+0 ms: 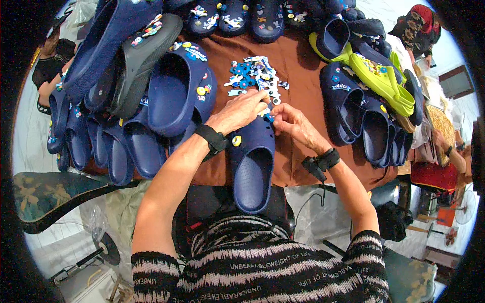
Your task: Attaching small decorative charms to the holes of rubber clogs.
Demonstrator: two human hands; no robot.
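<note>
1. Grip from my end: L hand (241,110) is curled over the toe of a navy-blue foam clog (254,139); R hand (299,127) has thumb + index pinched by a small blue-and-white charm (264,112) there. Can't tell if it's seated, fingers block it.
2. Clog's toe-away at the near edge of the brown fabric cloth (298,169), just below the blue-and-white charm pile (251,74).
3. IMO brace toe w/ L, push charm straight, tug-check b4 letting go.
</note>
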